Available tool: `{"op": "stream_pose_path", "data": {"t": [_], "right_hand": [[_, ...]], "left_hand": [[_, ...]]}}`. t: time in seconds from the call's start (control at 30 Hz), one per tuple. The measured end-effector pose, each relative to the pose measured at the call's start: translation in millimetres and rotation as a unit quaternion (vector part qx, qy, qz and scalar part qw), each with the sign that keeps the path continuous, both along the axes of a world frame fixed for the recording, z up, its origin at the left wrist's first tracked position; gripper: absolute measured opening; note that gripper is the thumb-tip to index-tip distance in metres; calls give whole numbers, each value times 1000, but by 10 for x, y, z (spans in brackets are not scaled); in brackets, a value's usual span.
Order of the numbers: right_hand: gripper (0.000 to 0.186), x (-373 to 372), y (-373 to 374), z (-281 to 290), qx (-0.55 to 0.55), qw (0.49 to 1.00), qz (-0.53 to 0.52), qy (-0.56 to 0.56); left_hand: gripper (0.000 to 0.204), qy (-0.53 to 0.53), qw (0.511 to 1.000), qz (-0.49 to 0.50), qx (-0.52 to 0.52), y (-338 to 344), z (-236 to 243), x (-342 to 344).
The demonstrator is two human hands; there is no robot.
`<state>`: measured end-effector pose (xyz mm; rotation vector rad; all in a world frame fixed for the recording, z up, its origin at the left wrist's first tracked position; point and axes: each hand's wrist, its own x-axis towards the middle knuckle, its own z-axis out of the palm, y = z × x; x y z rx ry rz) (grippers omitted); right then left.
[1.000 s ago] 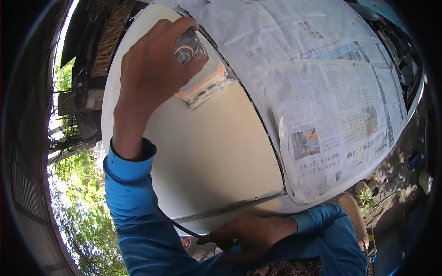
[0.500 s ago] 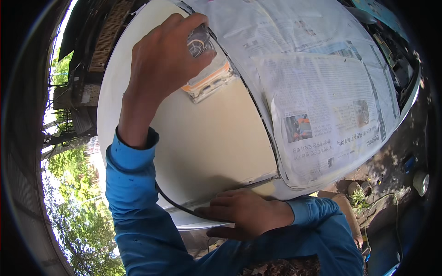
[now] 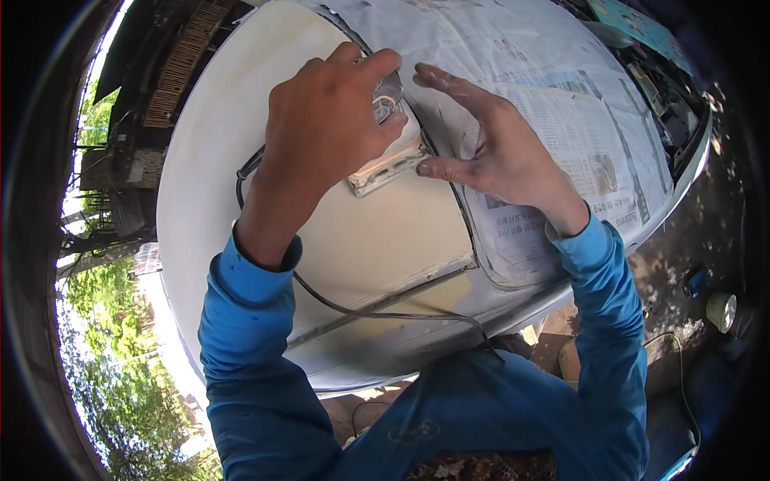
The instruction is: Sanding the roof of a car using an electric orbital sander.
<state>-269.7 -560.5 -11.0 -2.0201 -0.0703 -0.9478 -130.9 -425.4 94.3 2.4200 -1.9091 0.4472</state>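
Print fills the newspaper [image 3: 593,120], and a small emblem marks the blue shirt [image 3: 481,401]! The sander [image 3: 399,152] sits on the cream panel [image 3: 393,240], beneath the left hand [image 3: 325,132], fingers curled round its top. The right hand [image 3: 505,144], down by the cord [image 3: 385,315] half a second ago, is now up beside the sander, spread wide and empty!

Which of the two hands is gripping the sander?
The left hand, curled around the top of the sander. The right hand is spread open beside it, in front of the newspaper, gripping nothing.
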Motion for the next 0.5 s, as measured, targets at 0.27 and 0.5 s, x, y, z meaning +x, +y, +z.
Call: {"op": "stream_pose_path", "data": {"t": [0.27,0.5], "right_hand": [[101,608,-25,-39,75,990,106,59],[128,1218,-243,-63,89,975,205,-8]], "left_hand": [[58,-19,1000,12,2,-2,-55,72],[59,-70,995,68,25,-155,-81,548]]}}
